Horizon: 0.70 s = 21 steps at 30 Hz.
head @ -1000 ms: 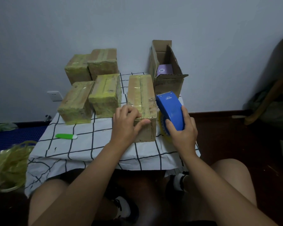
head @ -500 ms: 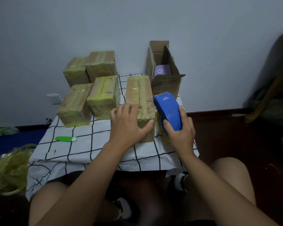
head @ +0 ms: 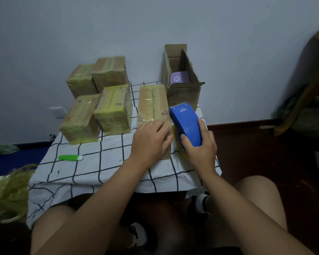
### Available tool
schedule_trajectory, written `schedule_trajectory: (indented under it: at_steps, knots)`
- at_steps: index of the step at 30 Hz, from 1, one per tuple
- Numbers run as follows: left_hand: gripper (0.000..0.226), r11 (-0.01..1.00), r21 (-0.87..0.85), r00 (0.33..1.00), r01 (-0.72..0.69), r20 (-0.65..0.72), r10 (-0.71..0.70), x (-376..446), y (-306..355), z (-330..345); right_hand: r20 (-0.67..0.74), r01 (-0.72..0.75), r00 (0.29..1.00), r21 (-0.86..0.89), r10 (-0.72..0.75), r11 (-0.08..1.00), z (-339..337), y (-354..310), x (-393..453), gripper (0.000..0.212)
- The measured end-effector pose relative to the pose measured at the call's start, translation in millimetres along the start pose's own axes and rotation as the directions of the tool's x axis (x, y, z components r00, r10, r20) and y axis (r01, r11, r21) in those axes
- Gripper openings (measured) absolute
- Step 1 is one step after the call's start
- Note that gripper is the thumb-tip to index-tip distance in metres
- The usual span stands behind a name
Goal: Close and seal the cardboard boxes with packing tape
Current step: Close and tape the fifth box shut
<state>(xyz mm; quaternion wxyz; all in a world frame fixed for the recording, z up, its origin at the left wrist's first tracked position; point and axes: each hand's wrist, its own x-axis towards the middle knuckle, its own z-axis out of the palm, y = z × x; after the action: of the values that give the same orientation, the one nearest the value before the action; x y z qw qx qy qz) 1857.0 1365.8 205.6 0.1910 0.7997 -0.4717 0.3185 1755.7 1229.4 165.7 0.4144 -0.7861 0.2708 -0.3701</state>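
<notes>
A long cardboard box point(head: 152, 103) with yellowish tape along its top lies in the middle of the checked tablecloth point(head: 103, 162). My left hand point(head: 149, 140) lies flat over the box's near end, fingers spread on its top and thumb at its right corner. My right hand point(head: 199, 146) grips a blue tape dispenser point(head: 185, 124) with a yellow roll, held against the box's right side. An open cardboard box point(head: 182, 89) with a purple item point(head: 179, 78) inside stands at the back right.
Several taped boxes point(head: 98, 105) are grouped at the back left of the table. A green utility knife point(head: 70, 157) lies near the left front. A heap of yellow tape scraps point(head: 7, 196) sits left of the table. A wooden chair point(head: 309, 80) stands at right.
My left hand has flattened from curled fingers to spread fingers and slid a little right along the box's near end. The dispenser stays at the box's right side.
</notes>
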Motion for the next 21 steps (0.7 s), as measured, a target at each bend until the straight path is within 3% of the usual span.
schedule_trajectory:
  at_steps: [7, 21]
  knots:
    - [0.019, 0.988, -0.03, 0.987, 0.154, -0.036, -0.155, 4, 16, -1, -0.007, 0.007, 1.0, 0.007, -0.007, 1.0, 0, -1, -1, 0.079]
    - [0.019, 0.959, -0.076, 0.962, 0.272, -0.008, -0.274, 4, 26, -2, -0.01, 0.011, 1.0, 0.018, -0.011, 1.0, -1, -1, -2, 0.079]
